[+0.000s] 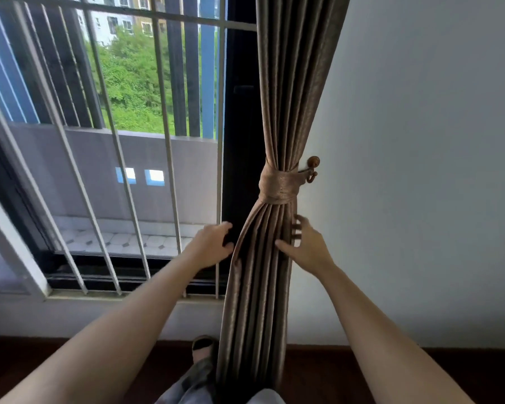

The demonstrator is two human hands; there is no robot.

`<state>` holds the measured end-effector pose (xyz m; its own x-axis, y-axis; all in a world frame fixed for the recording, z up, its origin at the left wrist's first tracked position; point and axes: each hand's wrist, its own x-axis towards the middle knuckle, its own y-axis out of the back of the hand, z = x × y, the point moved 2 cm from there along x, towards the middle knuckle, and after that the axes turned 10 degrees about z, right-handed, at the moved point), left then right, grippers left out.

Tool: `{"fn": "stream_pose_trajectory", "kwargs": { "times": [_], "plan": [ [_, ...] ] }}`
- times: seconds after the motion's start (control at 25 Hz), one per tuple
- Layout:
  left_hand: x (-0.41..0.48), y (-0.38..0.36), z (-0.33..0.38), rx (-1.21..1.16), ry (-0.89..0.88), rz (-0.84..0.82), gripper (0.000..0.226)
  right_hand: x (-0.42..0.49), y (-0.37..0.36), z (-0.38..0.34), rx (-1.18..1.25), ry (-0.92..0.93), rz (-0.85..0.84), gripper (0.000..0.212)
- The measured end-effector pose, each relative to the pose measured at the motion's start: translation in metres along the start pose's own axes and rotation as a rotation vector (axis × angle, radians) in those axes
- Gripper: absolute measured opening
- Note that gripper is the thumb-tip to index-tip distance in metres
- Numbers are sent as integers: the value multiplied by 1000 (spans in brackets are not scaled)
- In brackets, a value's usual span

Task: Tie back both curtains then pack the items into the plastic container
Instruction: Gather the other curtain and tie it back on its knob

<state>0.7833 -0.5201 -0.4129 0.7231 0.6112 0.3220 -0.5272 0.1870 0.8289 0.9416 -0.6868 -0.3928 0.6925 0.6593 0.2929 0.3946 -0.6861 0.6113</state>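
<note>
the curtain point(274, 112), a brownish pleated drape, hangs at the right side of the window. it is gathered into one bundle between the dark window frame point(241, 126) and the pale wall point(420, 141). a tieback point(278, 185) of the same fabric is wrapped round its waist. the tieback's end runs to a small hook point(313, 168) with a round wooden knob, fixed on the wall just to the right. below the band the folds fan out a little and fall toward the dark wooden floor point(362, 374).

both hands are just under the tieback, one on each side of the bundle. the left hand point(212, 244) sits at the left edge of the folds, fingers loosely curved, thumb tip at the fabric, nothing pinched between them. the right hand point(308, 243) is spread, its fingers straight and blurred at the right edge and its thumb lying across the front folds; it grips nothing.

white window bars point(169, 141) stand left of the curtain, with a grey balcony wall point(129, 170), green trees point(134, 77) and buildings point(114, 21) beyond. a foot point(203, 346) in a slipper shows on the floor by the curtain's lower left, partly hidden by it.
</note>
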Motion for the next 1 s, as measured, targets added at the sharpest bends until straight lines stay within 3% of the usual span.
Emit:
{"fn": "stream_pose_trajectory", "kwargs": {
  "times": [0.08, 0.16, 0.24, 0.4, 0.64, 1.0],
  "plan": [
    [-2, 24, 1, 73, -57, 73, 49, -7, 4, -23, 25, 83, 147, 81],
    [-7, 48, 0, 113, -74, 124, 47, -14, 6, -46, -4, 187, 314, 73],
    [-16, 71, -4, 140, -59, 164, 47, -20, 1, -69, -28, 312, 372, 62],
    [-42, 103, -29, 238, -15, 202, 47, -34, -48, -104, -153, 426, 192, 59],
    [-69, 130, -105, 517, 36, 77, 56, -44, -141, -138, -291, 540, -58, 66],
    [-36, 185, -192, 589, 234, -35, 53, 29, -233, -200, -286, 688, -330, 63]
  ]
}}
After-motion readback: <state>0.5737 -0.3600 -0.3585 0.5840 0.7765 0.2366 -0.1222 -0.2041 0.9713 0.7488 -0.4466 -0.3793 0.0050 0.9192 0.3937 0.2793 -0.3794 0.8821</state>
